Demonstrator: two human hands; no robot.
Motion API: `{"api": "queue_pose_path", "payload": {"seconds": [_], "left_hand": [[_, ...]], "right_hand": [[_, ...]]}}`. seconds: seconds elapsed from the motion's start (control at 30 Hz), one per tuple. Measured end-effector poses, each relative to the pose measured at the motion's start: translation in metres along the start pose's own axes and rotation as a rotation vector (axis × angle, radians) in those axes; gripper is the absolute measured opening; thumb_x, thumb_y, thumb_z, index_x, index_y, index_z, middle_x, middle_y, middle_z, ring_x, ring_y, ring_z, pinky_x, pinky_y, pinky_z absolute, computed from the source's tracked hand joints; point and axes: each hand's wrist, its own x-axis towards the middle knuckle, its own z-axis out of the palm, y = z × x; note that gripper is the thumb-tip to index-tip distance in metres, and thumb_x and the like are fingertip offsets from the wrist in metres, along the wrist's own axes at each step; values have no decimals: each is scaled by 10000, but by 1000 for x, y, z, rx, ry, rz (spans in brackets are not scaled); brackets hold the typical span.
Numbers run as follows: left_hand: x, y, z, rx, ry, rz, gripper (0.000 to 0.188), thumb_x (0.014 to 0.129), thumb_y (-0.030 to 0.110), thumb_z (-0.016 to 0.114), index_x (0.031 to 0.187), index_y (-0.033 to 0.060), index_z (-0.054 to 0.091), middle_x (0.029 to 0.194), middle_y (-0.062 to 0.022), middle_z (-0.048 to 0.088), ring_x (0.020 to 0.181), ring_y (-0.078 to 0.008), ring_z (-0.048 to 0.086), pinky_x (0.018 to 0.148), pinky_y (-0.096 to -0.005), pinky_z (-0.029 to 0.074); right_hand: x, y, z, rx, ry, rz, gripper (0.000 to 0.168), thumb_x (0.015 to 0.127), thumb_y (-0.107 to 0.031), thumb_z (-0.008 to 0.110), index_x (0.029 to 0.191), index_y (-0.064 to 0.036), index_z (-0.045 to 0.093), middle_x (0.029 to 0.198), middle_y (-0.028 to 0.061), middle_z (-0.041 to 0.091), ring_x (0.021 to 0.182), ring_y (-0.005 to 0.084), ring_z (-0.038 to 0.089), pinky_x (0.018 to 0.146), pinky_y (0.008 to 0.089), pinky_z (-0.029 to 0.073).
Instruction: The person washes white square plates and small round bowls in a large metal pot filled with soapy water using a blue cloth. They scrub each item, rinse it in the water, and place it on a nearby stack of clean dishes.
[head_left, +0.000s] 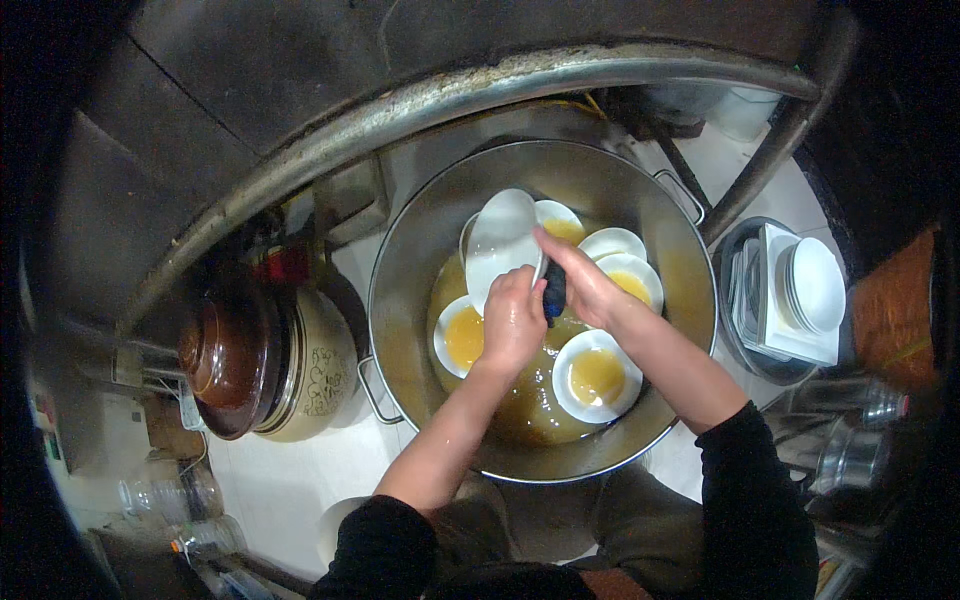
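Note:
A tilted white dish (501, 225) is raised above the water in a large round metal pot (409, 225). My left hand (516, 319) grips its near right edge. On the dish's right side is my right hand (589, 281), with a dark blue pad or cloth (554, 291) between it and the dish. Its fingertips reach the dish's rim, and part of the pad is hidden. Several white dishes lie in the cloudy yellowish water, among them a round dish (597, 377) near the front and another dish (459, 336) on the left.
A curved metal rail (480, 82) runs across beyond the pot. To the left is a ceramic crock (315, 367) with a brown lid (232, 367). A dark basin (780, 371) on the right holds stacked white dishes (816, 285). Plastic bottles (169, 487) lie at the lower left.

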Motion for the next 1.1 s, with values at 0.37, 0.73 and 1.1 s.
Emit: {"api": "queue_pose_path", "payload": {"seconds": [0.37, 0.73, 1.1], "left_hand": [[9, -41, -21, -194, 295, -162, 691, 729, 155, 655, 1325, 64, 318, 1305, -204, 349, 1256, -351, 297, 1021, -502, 252], [11, -53, -39, -1471, -224, -772, 605, 688, -137, 448, 1264, -77, 271, 1164, -256, 458, 1003, -369, 555, 812, -423, 532], [1, -37, -17, -1377, -385, -886, 531, 718, -81, 470, 1226, -40, 320, 1104, -215, 509, 943, -353, 584, 805, -472, 526]], "right_hand": [[4, 4, -35, -237, 243, -131, 439, 783, -165, 546, 1125, 103, 487, 1033, 194, 586, 932, 265, 584, 827, 349, 452], [-3, -34, -47, -4, 317, -217, 263, 821, -217, 617, 877, 24, 527, 724, 95, 606, 667, 158, 599, 573, 287, 500], [27, 2, -28, -243, -128, -395, 408, 917, -348, 440, 1190, -53, 512, 1185, 79, 518, 1087, 191, 473, 960, 291, 331]]}}
